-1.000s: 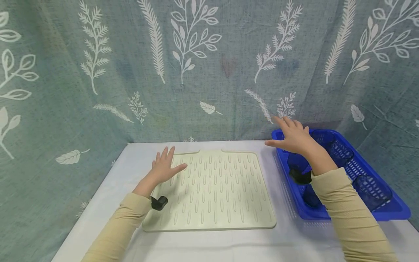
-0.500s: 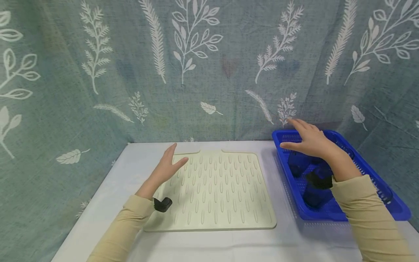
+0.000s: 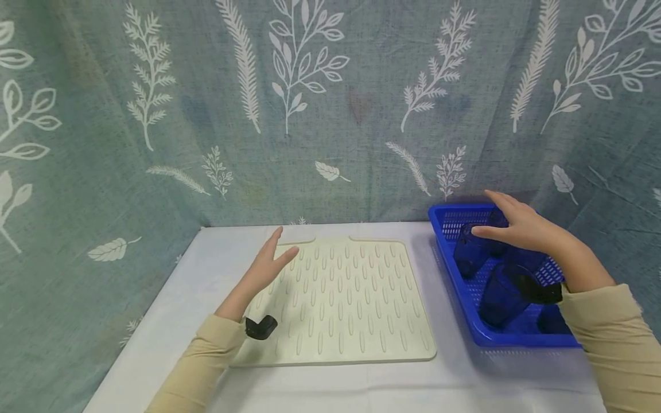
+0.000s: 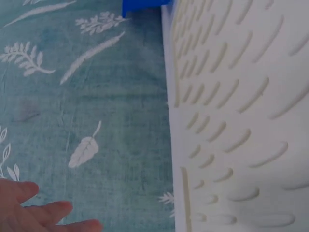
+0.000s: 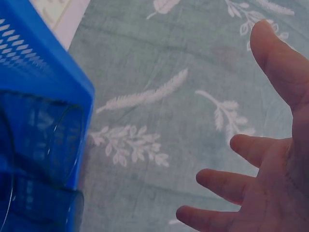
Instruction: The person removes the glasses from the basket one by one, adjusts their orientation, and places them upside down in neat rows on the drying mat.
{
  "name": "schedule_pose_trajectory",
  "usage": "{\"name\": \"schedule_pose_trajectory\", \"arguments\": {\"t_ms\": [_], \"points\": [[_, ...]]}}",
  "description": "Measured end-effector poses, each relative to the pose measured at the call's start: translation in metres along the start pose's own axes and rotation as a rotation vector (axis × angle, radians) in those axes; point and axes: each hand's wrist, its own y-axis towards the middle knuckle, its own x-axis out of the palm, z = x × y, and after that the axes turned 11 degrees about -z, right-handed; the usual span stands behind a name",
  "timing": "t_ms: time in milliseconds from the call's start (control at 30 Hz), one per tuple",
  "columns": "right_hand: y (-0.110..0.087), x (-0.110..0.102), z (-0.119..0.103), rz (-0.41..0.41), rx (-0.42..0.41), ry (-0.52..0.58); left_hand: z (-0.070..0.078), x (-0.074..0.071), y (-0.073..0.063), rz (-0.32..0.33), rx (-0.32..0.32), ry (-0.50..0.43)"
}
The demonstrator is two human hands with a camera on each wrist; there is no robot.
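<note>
My right hand (image 3: 527,226) hovers over the blue basket (image 3: 462,304), its fingers extended and the thumb spread apart, holding nothing. Inside the basket are several clear drinking glasses that look blue; one glass (image 3: 503,298) leans near the front, another glass (image 3: 469,252) stands toward the left wall. The right forearm hides part of the basket. In the right wrist view, glasses (image 5: 38,140) show beside the basket wall, apart from my fingers. My left hand (image 3: 265,264) is held above the left side of the cream ridged drying mat (image 3: 341,304), fingers straight and holding nothing.
A white-covered table (image 3: 170,338) bears the mat and, to its right, the basket. A grey-green curtain (image 3: 330,115) with white leaf prints hangs behind the table and along its sides.
My right hand has moved to the right, farther over the basket, uncovering glasses on its left side. The left hand has turned slightly and shifted a little to the right.
</note>
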Motion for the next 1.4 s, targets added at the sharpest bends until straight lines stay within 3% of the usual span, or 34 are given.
{"name": "schedule_pose_trajectory", "arguments": {"t_ms": [367, 567, 867, 1400], "points": [[-0.016, 0.003, 0.024, -0.015, 0.042, 0.008, 0.005, 0.003, -0.004, -0.058, -0.009, -0.237], [-0.025, 0.007, 0.040, -0.016, 0.052, 0.012, 0.002, 0.008, -0.005, -0.131, 0.017, -0.441], [-0.040, 0.014, 0.062, -0.007, 0.041, 0.016, -0.001, 0.014, -0.004, -0.144, 0.014, -0.597], [-0.056, 0.029, 0.091, 0.007, 0.111, 0.071, 0.002, 0.026, 0.000, -0.123, 0.064, -0.665]]}}
